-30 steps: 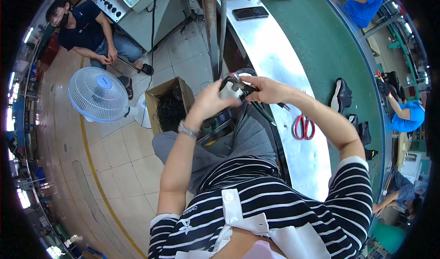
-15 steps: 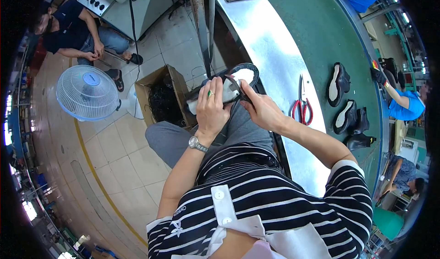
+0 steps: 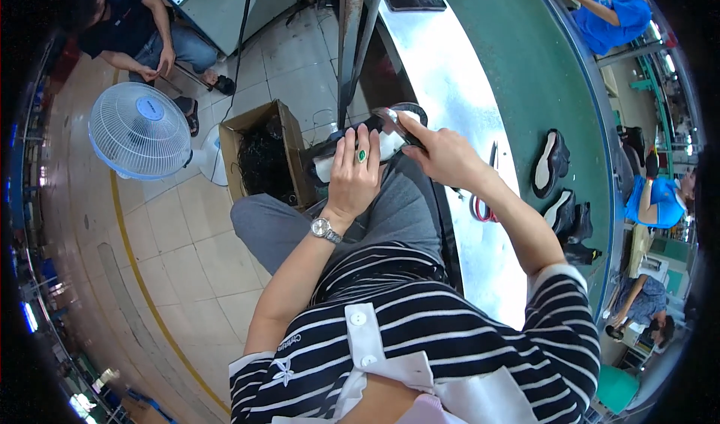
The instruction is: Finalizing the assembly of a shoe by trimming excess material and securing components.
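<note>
A black shoe with a white sole (image 3: 391,145) lies sideways above my lap. My left hand (image 3: 354,178), with a green-stoned ring, is wrapped over it, the fingers along its side. My right hand (image 3: 448,158) is closed at the toe end, gripping a shiny, curved tool (image 3: 388,116) that lies against the shoe. The fingers partly hide the tool, so its exact kind is unclear. Beside my right forearm, red-handled scissors (image 3: 481,211) rest on the metal tabletop, partly covered by the arm.
A metal work surface (image 3: 480,274) runs along my right, with a phone (image 3: 415,2) on it. Beyond is a green belt (image 3: 517,71) carrying several black shoes (image 3: 551,163). Left are a cardboard box (image 3: 289,139) of dark scraps, a fan (image 3: 140,130) and a seated person (image 3: 142,34).
My right hand has tilted over the toe end, and the curved tool now shows there. My left fingers have straightened along the shoe. The view has shifted, and shoes on the belt sit lower.
</note>
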